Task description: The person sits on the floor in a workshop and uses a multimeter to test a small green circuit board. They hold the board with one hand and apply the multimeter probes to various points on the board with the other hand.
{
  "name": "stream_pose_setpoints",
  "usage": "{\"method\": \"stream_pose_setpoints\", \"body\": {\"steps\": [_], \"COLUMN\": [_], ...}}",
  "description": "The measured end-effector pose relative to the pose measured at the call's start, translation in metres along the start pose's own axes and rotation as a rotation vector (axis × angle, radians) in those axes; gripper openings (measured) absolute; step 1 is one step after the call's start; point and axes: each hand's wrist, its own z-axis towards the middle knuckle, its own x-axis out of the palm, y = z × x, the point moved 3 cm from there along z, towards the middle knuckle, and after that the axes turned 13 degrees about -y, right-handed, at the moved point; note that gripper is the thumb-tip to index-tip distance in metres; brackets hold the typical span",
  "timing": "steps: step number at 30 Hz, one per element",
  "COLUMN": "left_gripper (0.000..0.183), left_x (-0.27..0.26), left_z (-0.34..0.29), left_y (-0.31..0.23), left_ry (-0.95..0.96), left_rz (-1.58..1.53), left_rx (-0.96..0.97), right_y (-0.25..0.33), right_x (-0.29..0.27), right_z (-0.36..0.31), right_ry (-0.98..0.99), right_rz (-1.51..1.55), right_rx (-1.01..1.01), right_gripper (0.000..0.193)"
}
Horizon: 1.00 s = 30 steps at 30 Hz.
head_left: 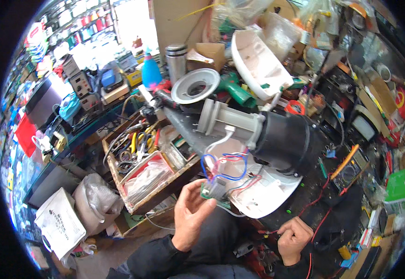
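Observation:
My left hand pinches a small green circuit board by its edge, fingers and thumb closed on it. Blue, red and white wires run from the board toward a grey and black cylindrical motor unit. Behind the board lies a white plastic housing, partly covered by the motor unit. Lower right, my right hand is curled closed over the dark bench edge. A thin red piece shows beside its fingers; whether the hand grips it is hidden.
A wooden drawer with pliers and scissors stands open at left. A multimeter with red leads lies at right. Behind the motor unit are a round grey part, a white shell and a blue spray bottle. Clutter crowds the right side.

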Motion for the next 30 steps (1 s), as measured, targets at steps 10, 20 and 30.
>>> {"method": "stream_pose_setpoints", "body": {"steps": [10,20,30], "left_gripper": [0.058,0.012,0.024], "left_x": [-0.029,-0.115,-0.097], "left_z": [-0.004,-0.042,-0.056], "left_y": [0.013,0.037,0.064], "left_ry": [0.074,-0.167,0.098], "left_rz": [-0.010,0.296,0.341], "left_rx": [0.017,-0.070,-0.161], "right_y": [0.013,0.043,-0.172], "right_x": [-0.008,-0.005,-0.018], "right_z": [-0.001,-0.060,-0.314], "right_ry": [0.040,0.359,0.973], "right_rz": [-0.111,0.250,0.226], "right_rx": [-0.038,-0.120,0.717], "right_gripper": [0.016,0.013,0.021]}}
